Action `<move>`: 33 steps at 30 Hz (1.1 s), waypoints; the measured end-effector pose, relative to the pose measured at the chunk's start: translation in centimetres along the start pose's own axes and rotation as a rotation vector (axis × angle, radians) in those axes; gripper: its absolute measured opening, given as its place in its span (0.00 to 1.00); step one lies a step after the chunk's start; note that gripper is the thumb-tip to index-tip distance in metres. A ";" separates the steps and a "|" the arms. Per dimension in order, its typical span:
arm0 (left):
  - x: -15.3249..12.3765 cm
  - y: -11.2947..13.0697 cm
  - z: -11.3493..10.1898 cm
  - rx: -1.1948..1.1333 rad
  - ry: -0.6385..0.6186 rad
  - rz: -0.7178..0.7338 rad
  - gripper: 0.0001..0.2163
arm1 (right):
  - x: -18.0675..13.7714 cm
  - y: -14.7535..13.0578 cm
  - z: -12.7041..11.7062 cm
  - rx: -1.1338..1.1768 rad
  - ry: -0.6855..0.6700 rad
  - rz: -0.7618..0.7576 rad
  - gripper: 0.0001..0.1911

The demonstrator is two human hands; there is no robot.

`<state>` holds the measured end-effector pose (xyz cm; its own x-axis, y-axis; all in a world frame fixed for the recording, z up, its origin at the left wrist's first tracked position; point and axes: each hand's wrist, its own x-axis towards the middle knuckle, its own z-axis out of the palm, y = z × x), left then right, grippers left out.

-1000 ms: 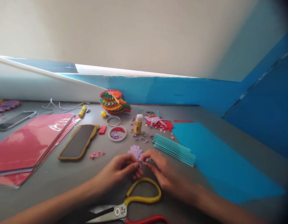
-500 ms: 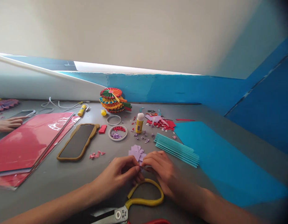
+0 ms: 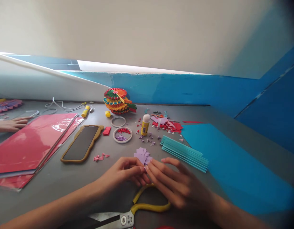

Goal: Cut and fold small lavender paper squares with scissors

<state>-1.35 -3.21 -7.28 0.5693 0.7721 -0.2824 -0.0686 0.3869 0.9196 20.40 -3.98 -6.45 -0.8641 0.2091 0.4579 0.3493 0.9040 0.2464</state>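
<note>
My left hand [image 3: 121, 176] and my right hand [image 3: 177, 184] meet at the fingertips over the table's front middle. The left fingers pinch a small lilac paper piece [image 3: 146, 168], mostly hidden by the fingers. The right fingers lie against it and are slightly spread. Just beyond them sits a loose pile of lilac paper squares [image 3: 142, 156]. Below both hands lie scissors with a yellow handle [image 3: 151, 207], partly hidden by my right hand.
A stack of red paper sheets [image 3: 30, 149] lies at left, where another person's hand [image 3: 10, 124] rests. Also present are a phone [image 3: 81, 143], a paper-fan model [image 3: 119, 101], a glue stick [image 3: 145, 125], folded teal strips [image 3: 185, 153], and a teal sheet [image 3: 235, 162].
My right hand has moved slightly right and its fingers have spread. The view has shifted a little, and the other person's hand has come in at the left edge.
</note>
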 end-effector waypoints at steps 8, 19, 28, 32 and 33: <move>-0.1 0.2 -0.3 0.021 -0.141 -0.015 0.12 | -0.5 1.0 -0.3 -0.013 0.028 -0.093 0.16; -0.3 0.1 0.9 -0.114 0.038 0.033 0.12 | -0.3 1.6 0.6 0.270 0.082 0.287 0.16; -0.3 -0.7 1.9 -0.288 -0.031 0.069 0.09 | 1.3 -0.7 1.0 0.442 -0.061 0.517 0.15; -0.2 -0.7 2.2 -0.295 -0.041 0.066 0.09 | 1.0 -0.3 1.4 0.393 -0.052 0.467 0.13; -0.2 -0.6 2.2 -0.288 -0.045 0.064 0.10 | 0.9 -0.2 1.5 0.388 -0.046 0.451 0.13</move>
<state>0.35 -4.71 -7.16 0.5914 0.7791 -0.2078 -0.3320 0.4701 0.8178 18.97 -3.41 -7.38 -0.6791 0.6123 0.4048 0.5353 0.7905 -0.2976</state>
